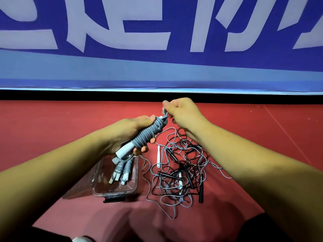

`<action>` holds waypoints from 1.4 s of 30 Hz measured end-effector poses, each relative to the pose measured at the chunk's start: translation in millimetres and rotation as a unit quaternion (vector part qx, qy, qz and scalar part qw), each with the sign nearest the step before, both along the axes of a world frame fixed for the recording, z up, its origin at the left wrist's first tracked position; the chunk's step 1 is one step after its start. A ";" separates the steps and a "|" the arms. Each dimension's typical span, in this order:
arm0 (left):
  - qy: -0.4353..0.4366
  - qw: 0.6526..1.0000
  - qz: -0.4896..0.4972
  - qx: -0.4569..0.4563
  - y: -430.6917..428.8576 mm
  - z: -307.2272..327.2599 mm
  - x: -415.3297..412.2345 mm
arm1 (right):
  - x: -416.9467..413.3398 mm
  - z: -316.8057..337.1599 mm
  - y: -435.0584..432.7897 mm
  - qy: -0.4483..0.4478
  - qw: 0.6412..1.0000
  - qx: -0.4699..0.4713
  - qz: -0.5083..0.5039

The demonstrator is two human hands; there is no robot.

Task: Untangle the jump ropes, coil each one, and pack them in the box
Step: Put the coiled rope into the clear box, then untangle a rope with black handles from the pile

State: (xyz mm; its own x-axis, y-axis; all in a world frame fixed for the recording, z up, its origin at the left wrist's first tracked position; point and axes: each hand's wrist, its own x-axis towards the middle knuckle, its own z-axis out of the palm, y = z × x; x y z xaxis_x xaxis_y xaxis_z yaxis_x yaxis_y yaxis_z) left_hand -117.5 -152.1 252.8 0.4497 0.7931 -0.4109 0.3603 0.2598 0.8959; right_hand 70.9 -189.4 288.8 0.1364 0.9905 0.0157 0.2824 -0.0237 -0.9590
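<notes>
Below the left hand sits a clear box on the red floor. Two coiled grey ropes lie inside it, their white handle ends toward the person. The left hand grips a coiled bundle of grey rope wound around white handles. The bundle's long axis runs diagonally: its handle ends point down and left toward the box, and its top points up and right toward the right hand. The right hand is clenched, pinching the grey rope end just above the bundle's top. Below the right hand lies a tangle of grey and black ropes. A loose white handle lies at the tangle's left edge and a black handle at its right.
</notes>
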 end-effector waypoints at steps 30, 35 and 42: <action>0.160 0.962 0.195 -0.100 33.9 -196.9 -81.5 | -17.0 -283.8 49.5 -0.193 0.919 -0.343 0.005; 0.173 0.954 0.224 -0.096 48.2 -248.4 -84.2 | -17.3 -331.4 39.2 -0.319 0.878 -0.351 0.067; 0.215 0.950 0.206 -0.094 61.0 -294.8 -84.0 | -18.0 -374.3 31.8 -0.428 0.829 -0.335 0.127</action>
State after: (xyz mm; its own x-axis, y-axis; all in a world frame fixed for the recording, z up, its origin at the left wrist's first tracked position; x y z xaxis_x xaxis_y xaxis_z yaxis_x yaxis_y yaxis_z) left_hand -201.5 -91.1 -42.0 -0.1251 0.7594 -0.6385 0.5158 0.5995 0.6120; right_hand 52.8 -157.6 -85.5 0.1461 0.8108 -0.5668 0.9308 -0.3068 -0.1989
